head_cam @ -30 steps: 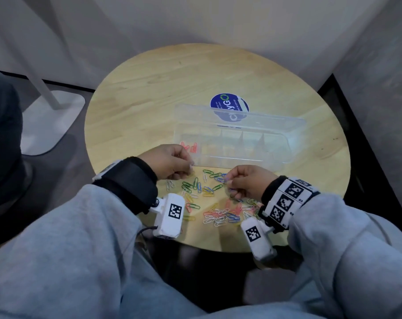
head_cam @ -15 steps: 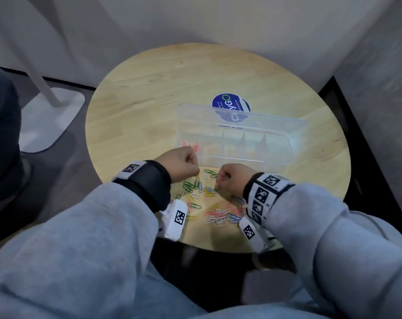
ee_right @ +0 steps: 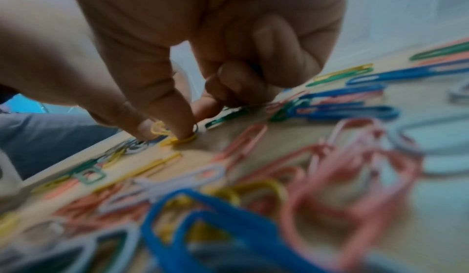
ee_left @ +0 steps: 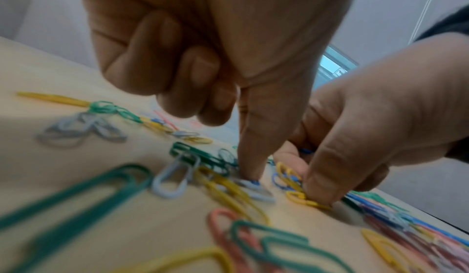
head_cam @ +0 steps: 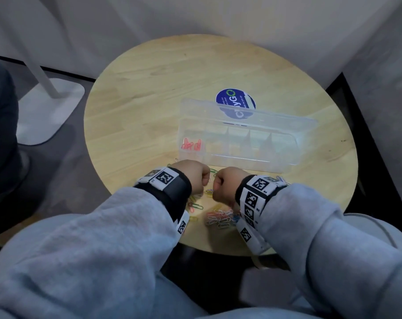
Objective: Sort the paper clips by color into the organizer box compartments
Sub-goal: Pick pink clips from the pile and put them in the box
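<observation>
At 6 o'clock on the round wooden table (head_cam: 149, 93), close to the person, lies a loose pile of paper clips (head_cam: 219, 217) in green, yellow, pink, blue and pale grey. Both hands work in this pile, side by side and nearly touching. The left hand (head_cam: 192, 176) has its outer fingers curled into the palm, and the tip of one straight finger presses down on a pale blue clip (ee_left: 253, 186); it grips nothing that I can see. The right hand (head_cam: 227, 186) is also curled, and its thumb presses a yellow clip (ee_right: 179, 139) on the wood, with the finger close behind. Whether the clip is really pinched I cannot tell.

Farther, at about 1 o'clock from the hands, stands the clear organizer box (head_cam: 285, 143) with its lid open. Some red clips (head_cam: 190, 145) lie in its leftmost compartment. Behind the box a blue round sticker (head_cam: 230, 97) is on the table.
</observation>
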Available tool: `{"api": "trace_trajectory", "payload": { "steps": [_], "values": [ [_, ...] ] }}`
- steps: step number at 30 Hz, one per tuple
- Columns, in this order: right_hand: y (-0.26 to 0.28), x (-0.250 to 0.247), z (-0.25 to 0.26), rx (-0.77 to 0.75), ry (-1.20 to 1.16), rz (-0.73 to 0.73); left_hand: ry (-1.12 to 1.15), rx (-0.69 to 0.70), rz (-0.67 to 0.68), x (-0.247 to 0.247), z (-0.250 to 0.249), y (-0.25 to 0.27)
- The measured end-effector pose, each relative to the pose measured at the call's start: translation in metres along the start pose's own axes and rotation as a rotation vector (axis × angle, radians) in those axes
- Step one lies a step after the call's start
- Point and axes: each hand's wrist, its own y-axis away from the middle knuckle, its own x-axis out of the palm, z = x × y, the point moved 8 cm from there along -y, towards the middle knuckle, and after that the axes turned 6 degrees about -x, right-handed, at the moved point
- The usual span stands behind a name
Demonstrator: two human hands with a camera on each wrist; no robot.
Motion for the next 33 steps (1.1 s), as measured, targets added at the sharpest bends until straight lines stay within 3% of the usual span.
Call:
{"api": "trace_trajectory", "payload": {
  "steps": [6,12,25,30,33],
  "values": [
    [0.005,-0.003,-0.013,-0.006,-0.124,0.029,-0.052,0.017,-0.017,0.000,-0.002,-0.001],
    [0.015,-0.008,-0.042,0.019,-0.498,-0.011,-0.031,-0.002,-0.033,0.000,0.002,-0.003],
    [0.018,0.003,-0.063,0.070,-0.777,0.006,-0.027,-0.073,0.012,0.007,0.010,-0.002],
    [0.015,0.005,-0.065,0.144,-1.061,-0.008,0.007,-0.058,0.051,0.005,0.008,0.002],
    [0.015,0.005,-0.064,0.122,-1.266,-0.019,0.165,-0.034,0.077,-0.005,0.009,0.006]
  ]
}}
